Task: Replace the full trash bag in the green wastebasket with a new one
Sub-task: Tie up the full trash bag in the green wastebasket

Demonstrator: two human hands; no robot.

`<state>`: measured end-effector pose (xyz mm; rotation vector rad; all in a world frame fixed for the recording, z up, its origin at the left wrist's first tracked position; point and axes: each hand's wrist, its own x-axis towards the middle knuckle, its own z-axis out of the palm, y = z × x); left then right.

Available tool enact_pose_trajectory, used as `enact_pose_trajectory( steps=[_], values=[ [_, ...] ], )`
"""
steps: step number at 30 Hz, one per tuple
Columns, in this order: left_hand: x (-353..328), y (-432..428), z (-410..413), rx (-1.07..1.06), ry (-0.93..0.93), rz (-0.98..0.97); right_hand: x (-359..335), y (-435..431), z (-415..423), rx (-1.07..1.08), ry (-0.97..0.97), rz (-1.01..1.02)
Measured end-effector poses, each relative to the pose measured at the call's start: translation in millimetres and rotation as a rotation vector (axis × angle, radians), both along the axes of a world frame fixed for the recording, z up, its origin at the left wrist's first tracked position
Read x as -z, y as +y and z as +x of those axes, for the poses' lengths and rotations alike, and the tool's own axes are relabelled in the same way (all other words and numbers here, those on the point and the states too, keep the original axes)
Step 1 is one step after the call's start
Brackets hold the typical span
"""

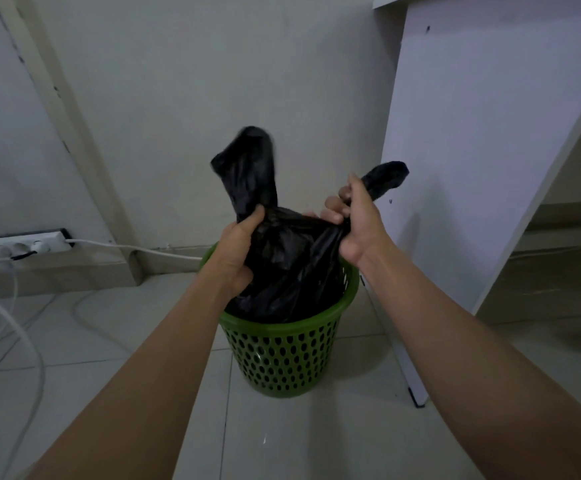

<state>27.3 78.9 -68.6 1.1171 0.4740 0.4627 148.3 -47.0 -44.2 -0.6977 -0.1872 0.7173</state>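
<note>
Pale tiled floor (pixel 299 445) & a bare off-white wall were seen behind everything. At far left a white power strip (pixel 29 245) was set low on the wall, w/ a white cable (pixel 136 250) run along the skirting toward the middle.

Next, the left grip (pixel 239 252) was closed round the bunched plastic at the base of the left ear (pixel 251 168) of the black trash bag (pixel 292 261), thumb on top, fingers wrapped under. That ear was stood up above the fist.

The bag itself was lodged in the green wastebasket (pixel 282 358), its body bulged above the rim, its top gathered btwn both grips. The basket was stood upright on the floor, directly below the fists.

The right grip (pixel 355 223) was clenched on the right ear (pixel 384 178), which was poked out up & to the right past the knuckles. Just right of it a white panel (pixel 472 150) of some furniture was stood, close to the basket.

Judged: the load was hung straight down from both grips, long axis approx. vertical, so a lift would need to be pulled straight up, clear of the rim. Both grips were on the bag, neither nearer. If a knot was meant first, the ears would have to be crossed in the gap btwn the fists. No new bag was seen in view.
</note>
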Motion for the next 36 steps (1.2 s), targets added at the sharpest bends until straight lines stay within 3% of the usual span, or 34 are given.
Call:
enact_pose_trajectory(
  steps=[4, 7, 9, 12, 14, 19, 22, 24, 29, 34, 36],
  values=[
    [-5.3, -0.1, -2.2, -0.033, -0.041, -0.13, 2.7, -2.6, 3.7, 0.032, -0.284, -0.324],
    [-11.6, -5.3, 0.0, -0.037, -0.043, -0.134, 10.9, 2.2, -5.5, -0.069, -0.5, -0.556],
    [-11.9, -8.4, 2.4, -0.015, -0.04, -0.134, 17.7, 4.3, -12.7, -0.13, -0.547, -0.628],
    [-6.9, -4.2, 6.0, 0.003, -0.017, -0.133, 24.1, 8.3, -13.8, -0.202, -0.481, -0.508],
    [-5.0, 0.9, 7.6, 0.007, 0.004, -0.126, 26.1, 10.7, -11.1, -0.171, -0.545, -0.411],
    [-1.1, 2.2, 15.9, 0.031, -0.014, 0.06, 25.9, 10.0, -17.4, -0.11, -0.71, -0.444],
    [2.1, -7.3, 18.0, 0.124, 0.092, 0.251, 21.6, 12.5, -17.2, -0.099, -0.688, -0.394],
    [4.6, -12.1, 16.8, 0.16, 0.136, 0.252, 17.6, 14.6, -20.2, -0.094, -0.657, -0.356],
    [14.8, -3.2, 24.3, -0.007, 0.027, -0.061, 18.0, 14.0, -19.9, -0.056, -0.407, -0.308],
    [18.0, 1.0, 28.1, -0.246, -0.029, -0.231, 24.5, 10.3, -12.8, -0.056, -0.135, -0.21],
    [14.1, 2.4, 24.4, -0.313, 0.019, -0.161, 27.4, 8.7, -6.5, 0.018, -0.03, -0.148]
  ],
)
